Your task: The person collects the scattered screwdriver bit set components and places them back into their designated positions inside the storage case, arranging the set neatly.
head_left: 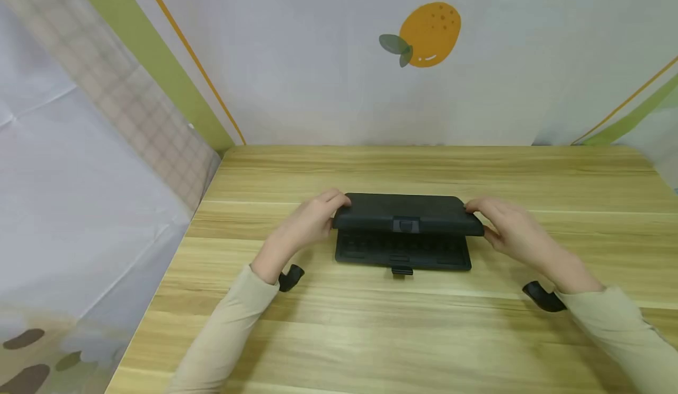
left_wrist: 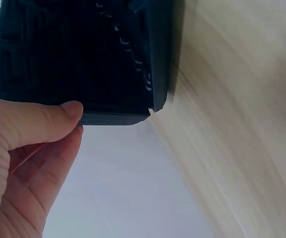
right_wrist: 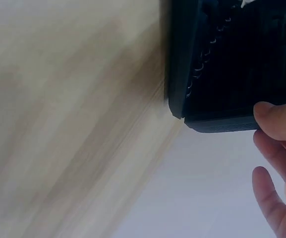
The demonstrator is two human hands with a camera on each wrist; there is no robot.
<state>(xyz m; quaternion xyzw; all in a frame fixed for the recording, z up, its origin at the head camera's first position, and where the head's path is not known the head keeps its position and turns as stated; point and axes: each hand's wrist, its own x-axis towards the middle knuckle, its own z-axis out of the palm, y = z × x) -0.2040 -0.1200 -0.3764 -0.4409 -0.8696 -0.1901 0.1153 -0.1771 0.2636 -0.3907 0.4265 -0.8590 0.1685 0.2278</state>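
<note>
On the wooden table lies a black plastic hinged case [head_left: 371, 257], its lid [head_left: 405, 205] tilted part-way up over the base. My left hand [head_left: 309, 220] pinches the lid's left side edge between thumb and fingers. At the opposite side edge, my right hand [head_left: 516, 235] grips the lid the same way. A small latch tab [head_left: 402, 271] sticks out from the base's front, and a catch [head_left: 406, 225] sits mid-lid. Inside, a row of small shiny round parts [left_wrist: 125, 43] shows near the hinge in the left wrist view; the rest of the interior is dark.
The table [head_left: 339, 335] has pale wood grain. Behind it hangs a white cloth [head_left: 296, 64] printed with an orange fruit, and more cloth drapes off the left side. Black curved pieces [head_left: 543, 297] show beside each wrist.
</note>
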